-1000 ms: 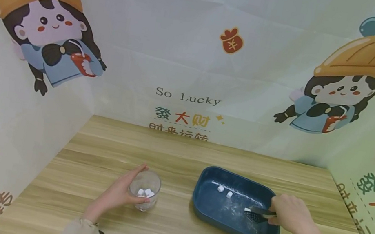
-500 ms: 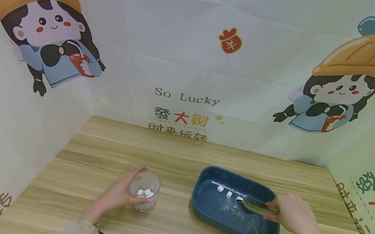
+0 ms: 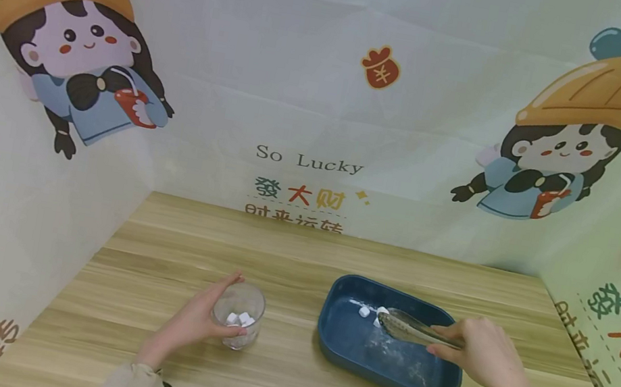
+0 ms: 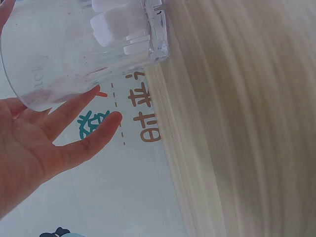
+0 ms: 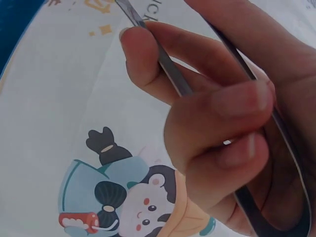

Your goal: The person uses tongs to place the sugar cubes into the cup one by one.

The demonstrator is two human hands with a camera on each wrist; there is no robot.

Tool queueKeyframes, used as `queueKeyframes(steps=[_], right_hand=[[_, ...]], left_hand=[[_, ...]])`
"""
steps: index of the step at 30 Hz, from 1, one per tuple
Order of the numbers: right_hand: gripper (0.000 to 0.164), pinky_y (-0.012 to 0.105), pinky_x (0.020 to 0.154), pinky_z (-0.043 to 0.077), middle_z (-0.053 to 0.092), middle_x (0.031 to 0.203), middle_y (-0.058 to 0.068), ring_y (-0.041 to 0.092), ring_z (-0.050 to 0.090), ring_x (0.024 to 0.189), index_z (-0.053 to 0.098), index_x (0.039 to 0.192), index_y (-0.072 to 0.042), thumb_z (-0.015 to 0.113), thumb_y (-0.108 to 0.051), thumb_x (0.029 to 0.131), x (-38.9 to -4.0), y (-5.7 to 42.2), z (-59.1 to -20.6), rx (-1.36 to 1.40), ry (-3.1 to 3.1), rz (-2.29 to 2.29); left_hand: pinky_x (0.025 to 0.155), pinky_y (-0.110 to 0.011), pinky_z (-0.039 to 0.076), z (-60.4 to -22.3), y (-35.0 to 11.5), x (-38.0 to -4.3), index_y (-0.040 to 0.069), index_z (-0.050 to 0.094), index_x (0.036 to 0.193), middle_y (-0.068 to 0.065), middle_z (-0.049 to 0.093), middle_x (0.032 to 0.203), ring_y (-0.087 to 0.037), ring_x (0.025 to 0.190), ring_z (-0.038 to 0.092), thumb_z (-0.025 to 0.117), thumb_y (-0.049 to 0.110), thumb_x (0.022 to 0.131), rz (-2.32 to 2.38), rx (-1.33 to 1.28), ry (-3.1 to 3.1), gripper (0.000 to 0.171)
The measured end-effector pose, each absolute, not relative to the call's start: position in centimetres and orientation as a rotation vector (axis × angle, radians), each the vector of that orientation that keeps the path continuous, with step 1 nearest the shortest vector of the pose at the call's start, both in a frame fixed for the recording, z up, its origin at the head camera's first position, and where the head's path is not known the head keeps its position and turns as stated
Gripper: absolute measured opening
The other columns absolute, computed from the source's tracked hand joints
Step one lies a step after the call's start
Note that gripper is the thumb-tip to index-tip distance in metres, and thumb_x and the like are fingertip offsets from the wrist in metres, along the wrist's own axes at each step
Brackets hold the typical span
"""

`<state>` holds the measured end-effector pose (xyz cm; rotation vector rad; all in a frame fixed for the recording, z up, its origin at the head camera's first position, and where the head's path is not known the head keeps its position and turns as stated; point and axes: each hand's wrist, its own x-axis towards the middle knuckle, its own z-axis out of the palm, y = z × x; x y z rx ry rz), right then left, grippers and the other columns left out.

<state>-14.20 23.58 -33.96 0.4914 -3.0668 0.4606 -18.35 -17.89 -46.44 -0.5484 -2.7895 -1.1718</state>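
On the left, my left hand (image 3: 194,318) grips a clear drinking glass (image 3: 244,297), its thumb in front. Several white cubes (image 3: 245,319) lie at the bottom of the glass. In the left wrist view, two fingers (image 4: 96,140) extend beside the glass wall. My right hand (image 3: 484,349) holds metal tongs (image 3: 413,332) over a dark blue tub (image 3: 372,376). At the tong tips are two white cubes (image 3: 382,311), partly covered; whether one is pinched I cannot tell. Left of them lies another cube (image 3: 364,311). Curled fingers (image 5: 222,138) wrap the tongs in the right wrist view.
The glass and tub stand apart on a wood-grain table (image 3: 204,237). Printed cloth walls (image 3: 209,101) close off the back and both sides. Whitish residue marks the tub floor.
My right hand has carried the tong tips leftward through the tub, from a cube on the right to beside the other cubes. That cube has shifted left too. My left hand and the glass stay put.
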Motion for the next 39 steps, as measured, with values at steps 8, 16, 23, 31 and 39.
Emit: queueKeyframes(steps=[8, 16, 23, 31, 39], right_hand=[[0.035, 0.016, 0.037, 0.021, 0.045, 0.041, -0.009, 0.003, 0.019, 0.039, 0.069, 0.101, -0.012, 0.068, -0.034, 0.074, -14.0, 23.2, -34.1, 0.489, -3.050, 0.536], [0.035, 0.014, 0.036, 0.021, 0.041, 0.038, -0.012, -0.001, 0.016, 0.037, 0.068, 0.103, -0.010, 0.068, -0.030, 0.075, -13.7, 22.9, -34.6, 0.506, -2.986, 0.704], [0.034, 0.014, 0.037, 0.022, 0.027, 0.039, -0.014, -0.001, 0.016, 0.038, 0.068, 0.104, -0.011, 0.068, -0.029, 0.075, -13.5, 22.3, -34.6, 0.485, -2.925, 0.759], [0.035, 0.015, 0.037, 0.023, 0.026, 0.043, -0.014, -0.001, 0.020, 0.039, 0.068, 0.104, -0.013, 0.069, -0.032, 0.074, -13.6, 21.5, -34.4, 0.435, -2.835, 0.756], [0.033, 0.015, 0.037, 0.021, 0.030, 0.039, -0.012, -0.002, 0.014, 0.040, 0.068, 0.103, -0.014, 0.069, -0.032, 0.075, -13.9, 20.5, -33.9, 0.465, -2.746, 0.790]], left_hand=[[0.101, -0.056, 0.033, -46.4, -17.8, -18.3, 0.005, 0.026, 0.139, -0.013, 0.042, 0.137, -0.038, 0.123, 0.040, 0.079, 0.034, 0.061, -1.182, -0.557, -2.776, 0.099], [0.102, -0.056, 0.031, -46.3, -17.8, -18.3, 0.006, 0.025, 0.140, -0.012, 0.041, 0.138, -0.037, 0.124, 0.038, 0.079, 0.035, 0.062, -1.193, -0.547, -2.797, 0.099], [0.101, -0.057, 0.032, -46.4, -17.8, -18.4, 0.007, 0.025, 0.140, -0.013, 0.041, 0.138, -0.037, 0.124, 0.039, 0.079, 0.033, 0.061, -1.196, -0.542, -2.792, 0.099], [0.100, -0.056, 0.033, -46.6, -17.8, -18.4, 0.006, 0.025, 0.140, -0.014, 0.042, 0.136, -0.038, 0.122, 0.041, 0.079, 0.033, 0.061, -1.180, -0.554, -2.781, 0.099], [0.101, -0.056, 0.032, -46.6, -17.9, -18.4, 0.008, 0.024, 0.140, -0.013, 0.042, 0.137, -0.037, 0.123, 0.040, 0.078, 0.035, 0.062, -1.168, -0.555, -2.797, 0.099]])
